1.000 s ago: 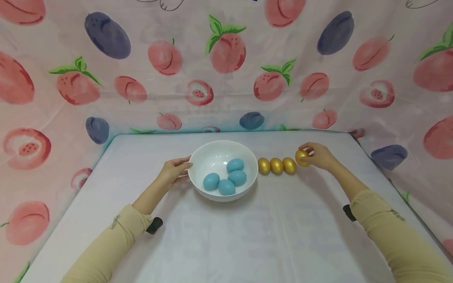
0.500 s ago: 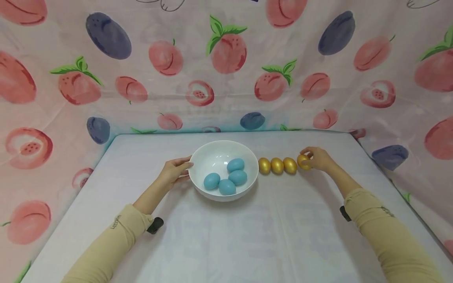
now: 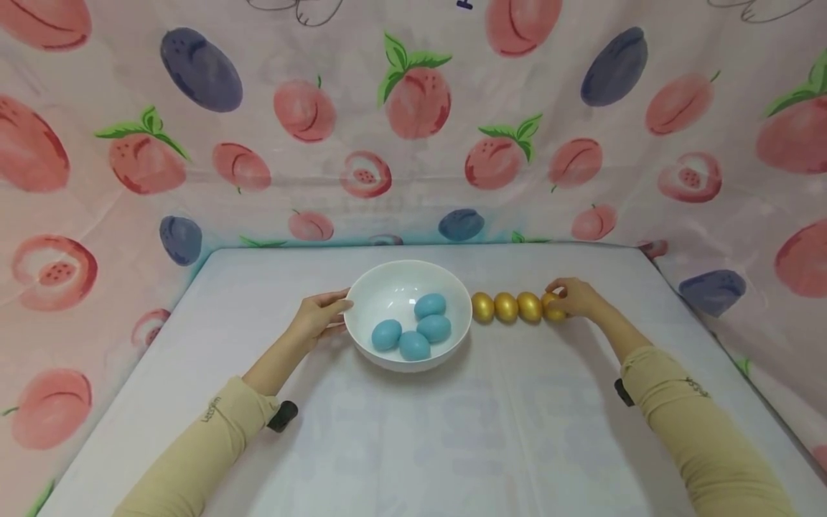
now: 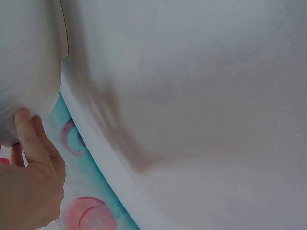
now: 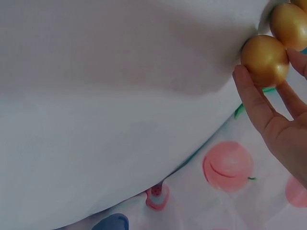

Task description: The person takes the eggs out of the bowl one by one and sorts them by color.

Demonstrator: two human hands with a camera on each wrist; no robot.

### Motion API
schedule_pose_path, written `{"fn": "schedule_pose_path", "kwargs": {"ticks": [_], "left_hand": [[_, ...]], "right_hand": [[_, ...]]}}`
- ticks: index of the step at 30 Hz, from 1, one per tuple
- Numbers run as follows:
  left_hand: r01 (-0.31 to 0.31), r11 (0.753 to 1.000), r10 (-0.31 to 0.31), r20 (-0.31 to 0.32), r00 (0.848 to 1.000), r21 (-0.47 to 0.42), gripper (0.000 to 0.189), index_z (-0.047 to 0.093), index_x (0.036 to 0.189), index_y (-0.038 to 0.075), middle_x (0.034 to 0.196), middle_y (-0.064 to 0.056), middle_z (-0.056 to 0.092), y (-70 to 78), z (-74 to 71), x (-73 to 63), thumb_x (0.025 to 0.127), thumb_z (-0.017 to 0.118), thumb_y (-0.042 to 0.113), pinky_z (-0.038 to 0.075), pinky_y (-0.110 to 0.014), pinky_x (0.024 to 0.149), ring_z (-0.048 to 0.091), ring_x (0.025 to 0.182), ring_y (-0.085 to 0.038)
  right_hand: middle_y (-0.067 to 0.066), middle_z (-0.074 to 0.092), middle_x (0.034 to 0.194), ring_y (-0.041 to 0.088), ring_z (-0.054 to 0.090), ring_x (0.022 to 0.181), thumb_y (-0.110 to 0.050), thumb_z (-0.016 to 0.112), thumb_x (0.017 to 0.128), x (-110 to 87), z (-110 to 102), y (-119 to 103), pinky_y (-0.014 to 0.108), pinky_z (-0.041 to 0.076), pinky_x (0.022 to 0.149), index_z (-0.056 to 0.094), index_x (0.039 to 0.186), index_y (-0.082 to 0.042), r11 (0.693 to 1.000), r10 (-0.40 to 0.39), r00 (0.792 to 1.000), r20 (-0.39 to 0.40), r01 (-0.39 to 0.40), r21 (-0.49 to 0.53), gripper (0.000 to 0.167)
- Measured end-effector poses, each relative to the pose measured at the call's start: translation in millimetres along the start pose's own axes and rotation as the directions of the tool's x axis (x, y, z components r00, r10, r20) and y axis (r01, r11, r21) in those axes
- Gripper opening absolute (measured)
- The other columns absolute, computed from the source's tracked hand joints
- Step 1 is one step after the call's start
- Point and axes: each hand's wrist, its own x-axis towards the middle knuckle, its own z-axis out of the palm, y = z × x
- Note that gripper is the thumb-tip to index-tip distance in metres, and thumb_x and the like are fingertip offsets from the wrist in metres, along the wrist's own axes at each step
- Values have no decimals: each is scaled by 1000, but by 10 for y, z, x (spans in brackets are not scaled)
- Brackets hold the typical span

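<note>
A white bowl stands mid-table with several light blue eggs inside. My left hand grips its left rim, thumb over the edge and fingers on the outer wall; in the left wrist view that hand is against the bowl's side. To the right of the bowl, several golden eggs lie in a row. My right hand holds the egg at the right end between thumb and fingers. In the right wrist view this golden egg sits against its neighbour.
A white cloth covers the table. Behind and beside it hangs a fruit-print curtain. A dark wrist device shows beneath each sleeve, one at the left cuff and one at the right.
My right hand has moved slightly left and down, bringing the golden egg in line at the right end of the row. The left hand and bowl have stayed put.
</note>
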Motion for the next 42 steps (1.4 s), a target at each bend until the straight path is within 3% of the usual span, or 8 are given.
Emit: {"fn": "schedule_pose_path", "kwargs": {"ticks": [7,30,36,42], "left_hand": [[-8,1000,8,-1,1000,7,48,48,138,8,139,-18,49,21,-3,14,93,60,19,59,-21,74,63,74,-4],[-15,1000,15,-2,1000,13,49,48,138,7,139,-19,48,-14,-11,0,92,60,19,59,-20,72,63,74,-4],[-14,1000,14,0,1000,5,49,47,138,7,139,-19,48,-18,-13,-8,93,60,19,59,-19,70,63,73,-4],[-17,1000,17,-3,1000,4,48,48,138,7,138,-19,49,-12,-9,-3,92,60,19,59,-19,71,63,73,-4]], "right_hand": [[39,49,114,35,57,90,-10,54,90,22,-25,-18,32,59,64,47,121,13,1000,18,999,44,-19,22,39],[38,50,117,38,56,92,-23,55,94,62,-8,-5,34,58,66,45,126,10,999,34,999,-1,-34,-32,47],[36,54,114,39,56,94,-24,53,94,69,-33,-45,40,55,75,49,124,10,997,34,998,-47,-37,-63,45],[34,57,108,43,54,96,-22,53,94,50,-59,-101,51,50,81,53,118,9,996,-3,986,-165,-11,-87,40]]}}
